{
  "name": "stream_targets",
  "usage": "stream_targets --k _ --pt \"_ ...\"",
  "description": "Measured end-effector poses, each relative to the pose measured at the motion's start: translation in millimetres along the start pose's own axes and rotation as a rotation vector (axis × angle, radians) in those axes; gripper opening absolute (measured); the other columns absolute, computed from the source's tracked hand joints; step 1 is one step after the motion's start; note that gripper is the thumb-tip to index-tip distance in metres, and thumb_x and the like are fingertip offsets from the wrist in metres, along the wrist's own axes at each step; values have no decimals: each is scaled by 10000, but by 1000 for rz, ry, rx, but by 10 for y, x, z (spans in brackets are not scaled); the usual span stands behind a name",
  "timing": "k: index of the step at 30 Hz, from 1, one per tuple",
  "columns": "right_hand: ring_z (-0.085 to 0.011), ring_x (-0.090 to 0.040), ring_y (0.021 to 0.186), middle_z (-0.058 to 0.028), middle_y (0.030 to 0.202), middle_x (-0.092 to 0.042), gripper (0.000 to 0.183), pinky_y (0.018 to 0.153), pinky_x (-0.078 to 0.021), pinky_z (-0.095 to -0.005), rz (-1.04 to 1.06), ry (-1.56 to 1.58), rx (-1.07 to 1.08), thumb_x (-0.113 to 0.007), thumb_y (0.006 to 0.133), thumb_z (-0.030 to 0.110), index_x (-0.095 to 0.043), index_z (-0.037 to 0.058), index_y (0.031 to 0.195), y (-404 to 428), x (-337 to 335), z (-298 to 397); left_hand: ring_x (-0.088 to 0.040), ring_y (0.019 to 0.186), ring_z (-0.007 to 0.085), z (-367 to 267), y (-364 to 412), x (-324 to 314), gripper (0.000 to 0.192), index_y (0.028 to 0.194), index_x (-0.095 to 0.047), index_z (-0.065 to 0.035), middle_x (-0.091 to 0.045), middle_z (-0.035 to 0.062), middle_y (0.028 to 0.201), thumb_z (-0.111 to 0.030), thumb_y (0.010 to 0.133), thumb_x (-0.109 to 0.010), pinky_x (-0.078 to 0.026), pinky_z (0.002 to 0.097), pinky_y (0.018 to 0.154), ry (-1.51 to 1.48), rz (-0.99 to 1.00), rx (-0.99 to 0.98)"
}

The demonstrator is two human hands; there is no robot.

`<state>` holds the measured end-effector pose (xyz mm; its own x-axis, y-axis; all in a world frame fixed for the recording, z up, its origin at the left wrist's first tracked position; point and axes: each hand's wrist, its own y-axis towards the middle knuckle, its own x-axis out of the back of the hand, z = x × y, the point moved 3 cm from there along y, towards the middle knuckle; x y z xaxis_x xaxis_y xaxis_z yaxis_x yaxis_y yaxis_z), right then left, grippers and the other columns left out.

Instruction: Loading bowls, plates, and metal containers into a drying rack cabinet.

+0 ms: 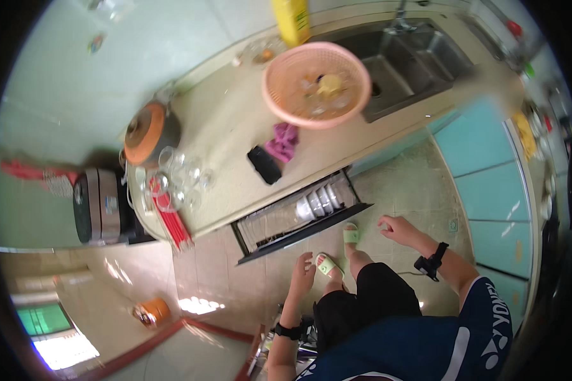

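Observation:
My left hand (pixel 304 274) hangs in the air in front of the pulled-out dish drawer (pixel 267 253), its fingers loosely bent and holding nothing. To the right of the drawer, my right hand (pixel 403 232) hovers over the floor. Its fingers curl loosely with nothing visible between them. Neither hand touches the drawer. Inside the drawer, several white bowls (pixel 320 202) stand on edge in a row towards the right end. Wire racks fill the left part, where smaller contents are too blurred to name.
The countertop (pixel 224 114) carries a pink plastic basket (pixel 271 102) with mixed items, a purple cloth (pixel 283 143), a black case (pixel 264 165), clear glasses (pixel 190 174), red chopsticks (pixel 169 216) and a lidded pot (pixel 148 133). A double sink (pixel 395 71) is behind. Turquoise cabinets (pixel 495 190) stand right.

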<state>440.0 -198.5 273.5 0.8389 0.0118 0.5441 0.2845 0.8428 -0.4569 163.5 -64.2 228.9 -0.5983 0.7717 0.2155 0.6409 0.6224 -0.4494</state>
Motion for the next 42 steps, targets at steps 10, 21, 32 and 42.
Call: stream_targets --k 10,21,32,42 --pt "-258 -582 661 -138 776 -586 262 586 -458 -327 -592 403 -604 -562 719 239 -536 50 899 -2363 98 -2109 -516 859 182 -934 495 -1476 386 1141 -410 -61 -503 100 1032 -85 762 -478 -434 290 724 186 535 78" --pt "-167 -557 648 -80 815 -547 329 536 -481 -300 -1131 1168 -726 -539 773 308 -466 71 990 -4018 1365 -3407 -515 908 189 -2806 889 -5066 362 1153 -379 -42 -490 112 1060 -162 821 -457 -437 297 759 174 1063 -100" --pt "-386 -462 969 -191 1267 -219 780 698 -480 -470 -1132 1480 -272 -563 739 424 -93 155 1300 -3468 4357 -4408 -506 932 231 -4104 1765 -7948 396 1190 -342 -81 -459 110 1112 -265 851 -433 -426 321 803 -92 1243 -85" --pt "-438 -391 1052 -201 1210 -296 599 697 -447 -590 -1380 1715 -295 -569 712 137 -260 88 1222 -2909 5456 -5645 -508 923 255 -4320 2046 -8816 346 1151 -360 -94 -465 105 1102 -250 848 -417 -417 334 813 30 1284 280"
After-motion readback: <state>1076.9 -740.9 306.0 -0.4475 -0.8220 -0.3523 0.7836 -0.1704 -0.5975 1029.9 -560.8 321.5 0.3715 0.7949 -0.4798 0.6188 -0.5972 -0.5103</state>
